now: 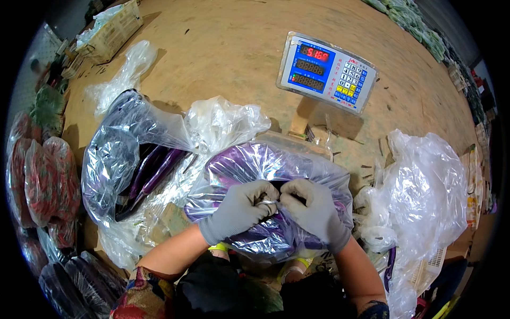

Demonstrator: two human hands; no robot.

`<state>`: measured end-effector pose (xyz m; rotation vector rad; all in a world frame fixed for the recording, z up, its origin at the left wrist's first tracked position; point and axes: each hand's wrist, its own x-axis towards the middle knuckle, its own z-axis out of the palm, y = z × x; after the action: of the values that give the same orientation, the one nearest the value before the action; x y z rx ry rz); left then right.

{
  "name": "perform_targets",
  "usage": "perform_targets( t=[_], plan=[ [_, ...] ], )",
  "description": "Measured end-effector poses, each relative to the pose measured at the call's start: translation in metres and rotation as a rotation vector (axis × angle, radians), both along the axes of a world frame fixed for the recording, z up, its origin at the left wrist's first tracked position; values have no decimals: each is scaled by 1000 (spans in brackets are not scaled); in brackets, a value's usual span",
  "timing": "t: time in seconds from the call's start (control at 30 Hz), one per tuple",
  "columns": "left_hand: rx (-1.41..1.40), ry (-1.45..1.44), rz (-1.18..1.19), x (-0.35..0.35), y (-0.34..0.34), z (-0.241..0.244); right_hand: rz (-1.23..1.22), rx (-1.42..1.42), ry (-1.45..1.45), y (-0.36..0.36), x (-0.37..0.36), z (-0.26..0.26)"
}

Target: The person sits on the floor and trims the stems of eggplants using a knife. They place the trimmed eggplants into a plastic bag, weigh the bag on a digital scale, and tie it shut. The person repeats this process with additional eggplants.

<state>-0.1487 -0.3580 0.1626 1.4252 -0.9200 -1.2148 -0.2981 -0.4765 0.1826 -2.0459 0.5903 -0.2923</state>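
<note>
A clear plastic bag full of long purple eggplants (235, 163) lies before me on the platform of an electronic scale, below its lit display (326, 73). Both of my hands wear grey gloves and meet at the gathered middle of the bag. My left hand (249, 207) has its fingers curled closed on the bunched plastic. My right hand (312, 207) pinches the plastic close beside it, thumb and fingertips together. To the left lies an open plastic bag (109, 159) with eggplants (163, 167) showing at its mouth.
Crumpled clear plastic (426, 191) lies to the right, by a pale plastic crate (430, 267). Filled bags of red produce (51, 183) and dark produce (79, 283) line the left side. A crate holding plastic (111, 36) stands at the upper left. Stems litter the floor.
</note>
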Motion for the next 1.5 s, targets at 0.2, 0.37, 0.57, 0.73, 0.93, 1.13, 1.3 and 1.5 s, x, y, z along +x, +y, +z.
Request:
perform_targets(
  t=[0.2,0.37,0.57,0.73,0.93,1.13,1.3,1.5],
  plan=[
    [-264,-927,-118,-6,2,3,135,132,40,-4,13,-13],
    [-423,-1291,-70,-8,-7,3,134,245,-109,-9,9,-16],
    [-335,-1234,170,3,-3,0,330,367,-32,-21,11,-17],
    [-249,-1513,-17,0,8,-1,246,-49,-12,-10,11,-13],
    [-79,-1387,-142,-15,23,-2,108,-482,96,-2,4,-17],
    [-93,-1104,-175,-18,48,-18,43,-590,154,-7,10,-30],
    [59,-578,-338,-8,90,-39,-250,-464,143,-28,4,-12],
    [451,-283,-601,-2,121,-77,177,-836,185,23,0,-16]
  ],
)
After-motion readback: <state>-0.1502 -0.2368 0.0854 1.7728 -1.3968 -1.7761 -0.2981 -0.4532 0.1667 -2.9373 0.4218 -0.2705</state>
